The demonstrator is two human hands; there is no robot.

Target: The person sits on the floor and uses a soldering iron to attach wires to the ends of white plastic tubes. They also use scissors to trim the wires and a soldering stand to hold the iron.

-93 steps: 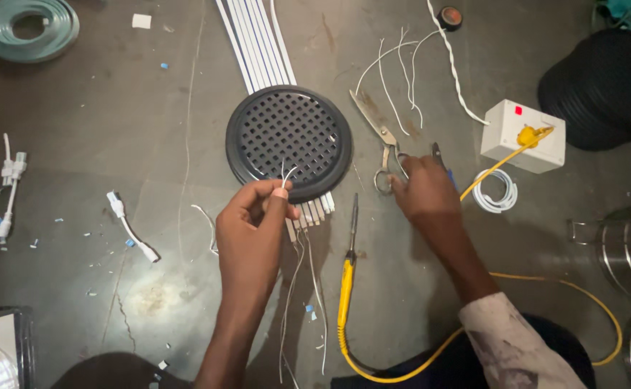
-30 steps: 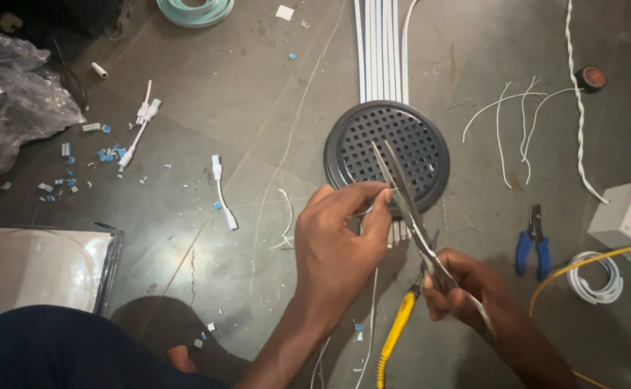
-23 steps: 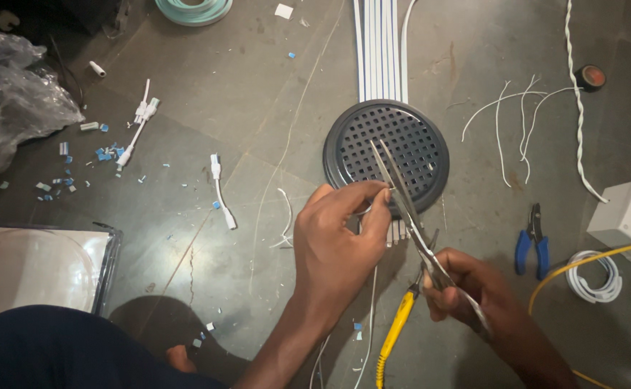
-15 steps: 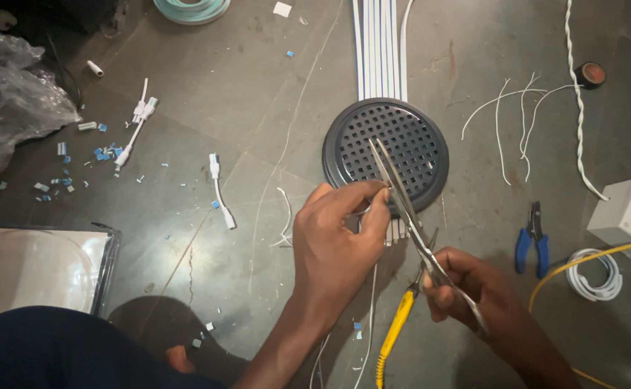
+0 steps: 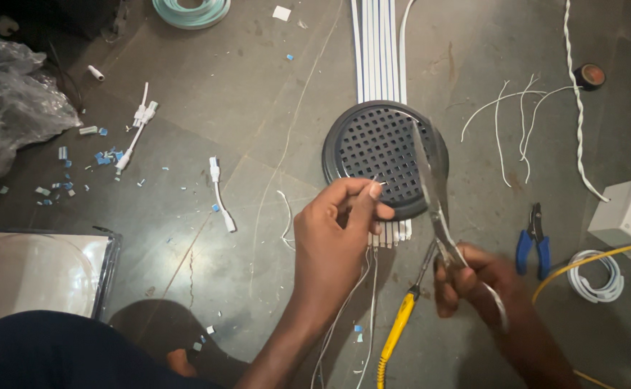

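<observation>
Head camera, looking down at a grey stone floor: the left hand (image 5: 333, 238) pinches the ends of thin white wires (image 5: 362, 288) between thumb and fingertips, just in front of a round black perforated grille (image 5: 373, 148) lying on white strips (image 5: 380, 50). The right hand (image 5: 477, 284) grips the handles of a pair of scissors (image 5: 430, 187), whose blades stand over the grille's right edge, near the wire ends. A yellow-handled tool (image 5: 400, 324) lies between the hands, blue pliers (image 5: 531, 241) to the right.
</observation>
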